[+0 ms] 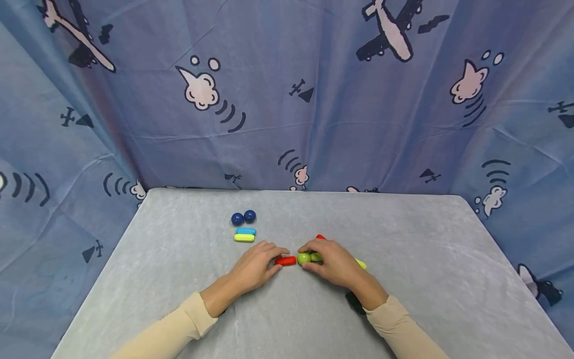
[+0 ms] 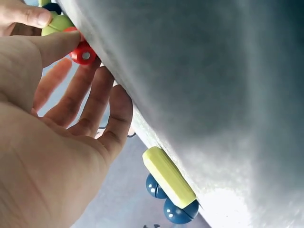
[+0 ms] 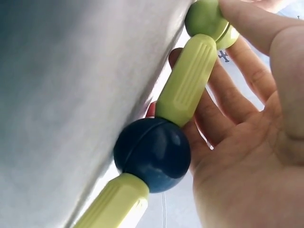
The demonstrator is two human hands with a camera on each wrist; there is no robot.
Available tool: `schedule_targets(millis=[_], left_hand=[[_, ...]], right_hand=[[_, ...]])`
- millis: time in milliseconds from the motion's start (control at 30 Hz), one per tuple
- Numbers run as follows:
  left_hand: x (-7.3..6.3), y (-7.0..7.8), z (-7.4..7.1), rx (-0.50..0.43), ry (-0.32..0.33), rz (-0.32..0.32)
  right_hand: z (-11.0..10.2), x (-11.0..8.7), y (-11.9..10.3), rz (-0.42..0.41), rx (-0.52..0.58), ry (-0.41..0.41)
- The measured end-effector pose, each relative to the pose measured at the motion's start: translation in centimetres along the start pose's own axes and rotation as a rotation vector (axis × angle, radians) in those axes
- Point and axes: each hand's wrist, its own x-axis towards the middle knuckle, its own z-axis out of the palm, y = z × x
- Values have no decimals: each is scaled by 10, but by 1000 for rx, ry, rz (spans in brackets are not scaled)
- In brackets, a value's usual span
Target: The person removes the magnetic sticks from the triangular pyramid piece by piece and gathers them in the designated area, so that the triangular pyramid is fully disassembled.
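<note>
On the counter (image 1: 426,234), the left grip (image 1: 255,267) pinched a red plastic rod (image 1: 287,261) just beside the glossy lime-green ball (image 1: 304,259) the right grip (image 1: 335,262) pinched; a skewed push might have swung the adjoining yellow-green plastic rod (image 3: 186,80).

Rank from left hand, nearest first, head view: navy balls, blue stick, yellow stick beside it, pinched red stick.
1. Red stick: pinched by left hand.
2. Yellow stick: beyond the hand, left.
3. Blue stick: behind the yellow.
4. Navy balls: farthest back; pair too close to split.
</note>
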Motion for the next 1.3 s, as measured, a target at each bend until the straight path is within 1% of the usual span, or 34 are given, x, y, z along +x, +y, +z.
schedule_targets(millis=[133, 400, 467, 633, 700, 867, 967, 1167, 1300], left_hand=[[0, 0, -1, -13, -11, -39], [1, 2, -3, -15, -39, -57], [1, 2, -3, -7, -37, -45], [4, 3, -3, -5, -9, 7], [5, 3, -3, -5, -3, 16], [5, 4, -3, 33, 0, 39], [5, 5, -3, 38, 3, 40], [3, 6, -4, 23, 4, 18], [-1, 4, -7, 36, 23, 23]], right_hand=[[0, 0, 0, 9, -8, 5], [-2, 1, -1, 9, -3, -1], [-2, 1, -2, 13, -1, -3], [-3, 1, -4, 28, 0, -6], [-3, 1, -4, 32, 0, -5], [-2, 1, -3, 25, -2, 0], [-2, 1, -3, 24, -2, 2], [-1, 1, -2, 30, 0, 6], [-1, 0, -2, 19, 9, 10]])
